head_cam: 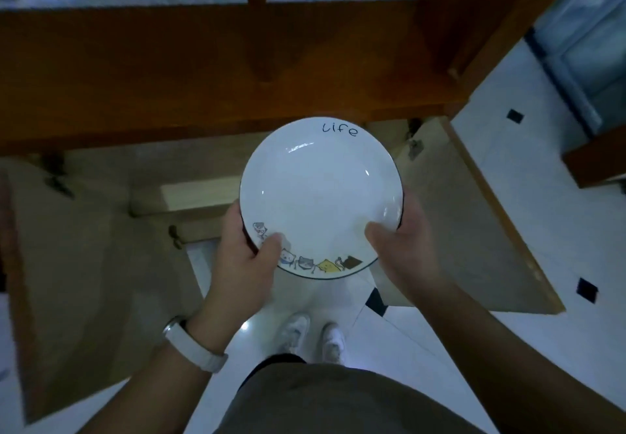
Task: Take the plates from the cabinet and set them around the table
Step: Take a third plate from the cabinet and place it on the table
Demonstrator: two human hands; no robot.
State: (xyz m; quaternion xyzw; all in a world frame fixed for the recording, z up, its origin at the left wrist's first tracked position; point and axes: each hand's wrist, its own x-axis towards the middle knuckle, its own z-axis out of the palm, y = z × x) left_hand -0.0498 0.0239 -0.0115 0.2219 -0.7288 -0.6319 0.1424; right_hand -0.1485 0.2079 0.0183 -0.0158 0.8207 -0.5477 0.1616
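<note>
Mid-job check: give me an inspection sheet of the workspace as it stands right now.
Surface: wooden cabinet top ahead; dining table not in view.
Job's things: white plate, "Life" lettering and cartoon cats on its rim, held level in front of the cabinet; cannot tell whether more are stacked beneath.
Clutter: nothing seen.
Grippers: left hand grips the plate's left rim, thumb on top; right hand grips the right rim likewise.
Cables: nothing seen.
Surroundings: cabinet doors swung open on both sides; white tiled floor with dark diamonds; white watch on the left wrist.
</note>
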